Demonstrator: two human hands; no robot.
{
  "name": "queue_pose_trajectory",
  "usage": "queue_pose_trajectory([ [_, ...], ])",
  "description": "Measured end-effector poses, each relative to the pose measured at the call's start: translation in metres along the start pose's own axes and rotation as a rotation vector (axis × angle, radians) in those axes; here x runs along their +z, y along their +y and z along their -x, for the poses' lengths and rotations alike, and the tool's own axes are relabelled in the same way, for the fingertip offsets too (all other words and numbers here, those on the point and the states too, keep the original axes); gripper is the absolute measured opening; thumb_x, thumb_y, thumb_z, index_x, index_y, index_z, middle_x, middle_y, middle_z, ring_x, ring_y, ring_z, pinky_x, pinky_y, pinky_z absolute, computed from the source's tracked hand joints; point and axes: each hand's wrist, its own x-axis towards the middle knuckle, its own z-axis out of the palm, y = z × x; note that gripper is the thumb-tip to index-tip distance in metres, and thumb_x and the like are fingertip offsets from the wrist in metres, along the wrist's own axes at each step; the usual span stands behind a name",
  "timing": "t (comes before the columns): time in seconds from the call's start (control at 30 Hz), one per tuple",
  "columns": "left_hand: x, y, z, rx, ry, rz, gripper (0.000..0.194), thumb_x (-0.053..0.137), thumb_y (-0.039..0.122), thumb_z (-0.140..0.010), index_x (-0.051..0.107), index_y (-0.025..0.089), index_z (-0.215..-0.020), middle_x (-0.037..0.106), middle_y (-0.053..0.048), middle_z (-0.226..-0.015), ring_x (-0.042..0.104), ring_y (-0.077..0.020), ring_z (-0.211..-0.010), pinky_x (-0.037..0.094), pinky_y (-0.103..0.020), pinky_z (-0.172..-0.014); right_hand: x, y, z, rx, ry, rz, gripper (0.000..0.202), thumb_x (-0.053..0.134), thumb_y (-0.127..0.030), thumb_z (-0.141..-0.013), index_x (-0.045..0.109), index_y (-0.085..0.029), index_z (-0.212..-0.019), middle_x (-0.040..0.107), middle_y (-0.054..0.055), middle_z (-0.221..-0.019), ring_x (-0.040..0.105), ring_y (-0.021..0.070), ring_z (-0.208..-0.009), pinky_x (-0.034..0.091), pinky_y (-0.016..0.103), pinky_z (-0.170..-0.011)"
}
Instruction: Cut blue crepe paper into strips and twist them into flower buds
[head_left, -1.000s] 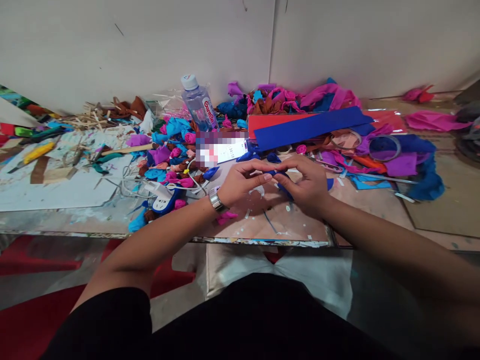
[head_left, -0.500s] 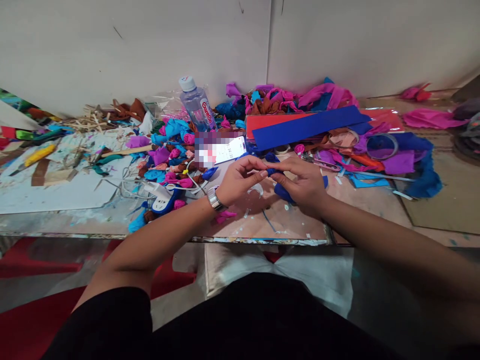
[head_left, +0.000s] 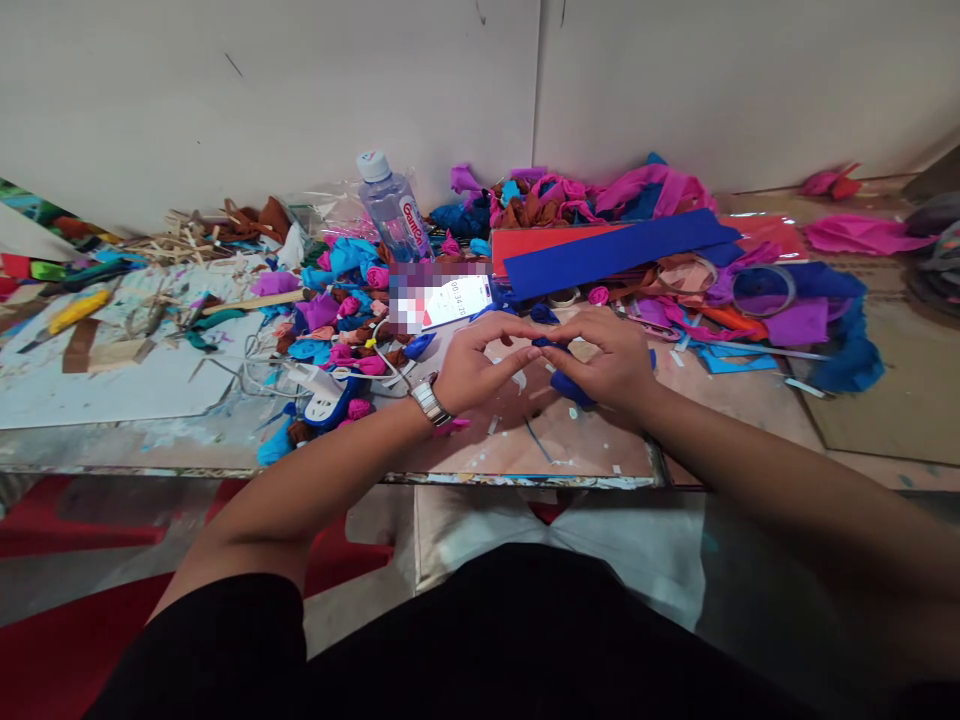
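My left hand, with a metal-banded watch at its wrist, pinches a small dark blue piece of crepe paper between thumb and fingers. Facing it, my right hand grips the same paper, the fingertips of both hands almost meeting. A loose blue part hangs below my right thumb, just over the table. How the paper is folded inside the fingers is hidden. Left of my hands lies a lit phone showing a timer, partly blurred out.
Rolled crepe-paper flowers and a power strip with cables sit at the left. Behind stands a water bottle. A flat blue paper strip lies across red sheets. A tape roll rests at right among scraps.
Both hands stay in place around the blue crepe paper. Their fingers have arched, so the gaps between thumbs and forefingers look wider.
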Motion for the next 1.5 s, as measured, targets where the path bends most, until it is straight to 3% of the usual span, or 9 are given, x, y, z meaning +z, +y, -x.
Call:
queue_pose_trajectory([
  [0.27,-0.001,-0.002,0.0,-0.164,-0.047,0.103,0.029,0.084,0.048,-0.097,0.088,0.022,-0.108,0.087,-0.009,-0.102,0.077,-0.0155,-0.082,0.06,-0.029,-0.075,-0.001,-0.004,0.001,0.07,0.017,-0.04,0.024,0.09,-0.047,-0.093,0.08,-0.026,-0.088,0.083,0.003,-0.086,0.074,0.0234,-0.081,0.054,0.04,-0.08],
  [0.5,0.002,-0.005,0.0,-0.25,-0.039,0.274,0.033,0.086,0.051,-0.095,0.085,0.021,-0.107,0.087,-0.008,-0.106,0.082,-0.0174,-0.093,0.066,-0.029,-0.083,-0.001,-0.006,0.001,0.05,-0.009,-0.048,0.019,0.085,-0.046,-0.097,0.083,-0.028,-0.096,0.086,0.003,-0.092,0.077,0.0239,-0.083,0.056,0.041,-0.082],
  [0.63,0.001,-0.006,-0.001,-0.244,-0.026,0.331,0.027,0.087,0.045,-0.095,0.086,0.022,-0.108,0.087,-0.008,-0.106,0.083,-0.0168,-0.096,0.067,-0.029,-0.087,-0.001,-0.007,0.002,0.043,-0.011,-0.035,0.014,0.08,-0.041,-0.101,0.083,-0.028,-0.099,0.086,0.003,-0.094,0.078,0.0234,-0.085,0.056,0.041,-0.084],
  [0.77,0.0,-0.003,-0.001,-0.25,-0.039,0.321,0.026,0.086,0.045,-0.096,0.088,0.023,-0.109,0.088,-0.008,-0.109,0.083,-0.0178,-0.098,0.068,-0.031,-0.089,-0.002,-0.01,0.002,0.094,0.003,-0.021,0.02,0.08,-0.046,-0.1,0.082,-0.028,-0.095,0.086,0.003,-0.092,0.078,0.024,-0.085,0.057,0.042,-0.084],
  [1.0,0.002,0.0,-0.002,-0.219,-0.067,0.299,0.027,0.091,0.044,-0.091,0.089,0.027,-0.112,0.088,-0.008,-0.112,0.082,-0.0171,-0.094,0.065,-0.028,-0.081,-0.002,-0.008,0.001,0.12,0.013,-0.053,0.023,0.083,-0.049,-0.097,0.079,-0.027,-0.091,0.084,0.004,-0.09,0.076,0.0245,-0.084,0.057,0.041,-0.082],
  [1.27,0.003,-0.003,-0.001,-0.298,-0.04,0.319,0.035,0.086,0.054,-0.093,0.087,0.023,-0.11,0.088,-0.01,-0.112,0.083,-0.02,-0.101,0.068,-0.034,-0.09,0.0,-0.01,0.001,0.11,0.015,-0.069,0.019,0.085,-0.048,-0.097,0.084,-0.029,-0.097,0.087,0.003,-0.096,0.079,0.0247,-0.088,0.059,0.042,-0.085],
  [1.5,0.001,0.002,-0.004,-0.246,-0.092,0.302,0.033,0.091,0.051,-0.09,0.089,0.023,-0.108,0.088,-0.01,-0.111,0.083,-0.0193,-0.099,0.067,-0.031,-0.087,0.001,-0.01,0.001,0.101,0.037,-0.061,0.026,0.084,-0.051,-0.097,0.078,-0.026,-0.089,0.082,0.002,-0.084,0.075,0.0218,-0.078,0.056,0.038,-0.077],
])
